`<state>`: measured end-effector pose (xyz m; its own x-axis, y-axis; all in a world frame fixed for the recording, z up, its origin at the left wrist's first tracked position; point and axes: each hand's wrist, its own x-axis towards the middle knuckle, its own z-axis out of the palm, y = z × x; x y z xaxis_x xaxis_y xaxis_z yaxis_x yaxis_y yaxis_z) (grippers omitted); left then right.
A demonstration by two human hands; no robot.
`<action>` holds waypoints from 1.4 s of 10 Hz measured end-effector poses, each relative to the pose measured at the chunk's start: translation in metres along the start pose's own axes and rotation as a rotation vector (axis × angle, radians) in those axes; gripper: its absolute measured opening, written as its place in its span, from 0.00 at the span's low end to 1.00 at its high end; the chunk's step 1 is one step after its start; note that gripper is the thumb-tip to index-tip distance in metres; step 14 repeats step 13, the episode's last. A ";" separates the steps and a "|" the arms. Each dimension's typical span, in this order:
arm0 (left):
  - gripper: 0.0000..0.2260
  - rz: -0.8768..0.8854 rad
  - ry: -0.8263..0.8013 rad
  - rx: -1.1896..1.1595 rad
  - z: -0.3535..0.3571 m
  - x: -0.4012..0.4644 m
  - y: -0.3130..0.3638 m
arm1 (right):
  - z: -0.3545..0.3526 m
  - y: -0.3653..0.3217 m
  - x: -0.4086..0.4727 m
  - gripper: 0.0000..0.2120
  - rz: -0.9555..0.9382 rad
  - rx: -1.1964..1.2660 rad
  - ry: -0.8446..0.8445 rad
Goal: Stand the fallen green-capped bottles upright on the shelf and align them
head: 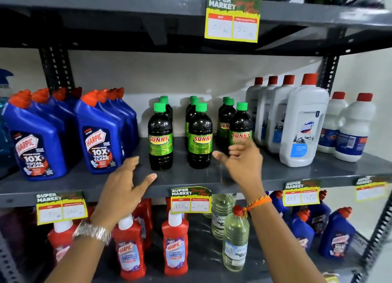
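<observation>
Several dark green-capped bottles with green "Sunny" labels stand upright on the grey middle shelf [191, 176] in three rows running front to back. The front left bottle [160, 138], front middle bottle [200, 138] and front right bottle [241, 125] lead the rows. None lies on its side. My left hand [125, 183] hovers open at the shelf's front edge, just left of the front left bottle and apart from it. My right hand [244, 161] is open in front of the front right bottle's lower part, hiding it; whether the fingers touch it is unclear.
Blue Harpic bottles [97, 138] crowd the shelf to the left, white red-capped bottles [301, 125] to the right. The shelf below holds red Harpic bottles [175, 246], clear bottles [235, 240] and more blue ones. Price tags [191, 200] hang on the shelf edges.
</observation>
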<state>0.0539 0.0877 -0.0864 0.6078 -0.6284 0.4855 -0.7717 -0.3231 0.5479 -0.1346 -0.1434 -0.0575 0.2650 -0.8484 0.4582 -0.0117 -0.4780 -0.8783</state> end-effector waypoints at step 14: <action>0.32 0.122 0.175 0.281 0.032 -0.033 0.007 | -0.031 0.004 0.040 0.47 0.161 0.000 -0.011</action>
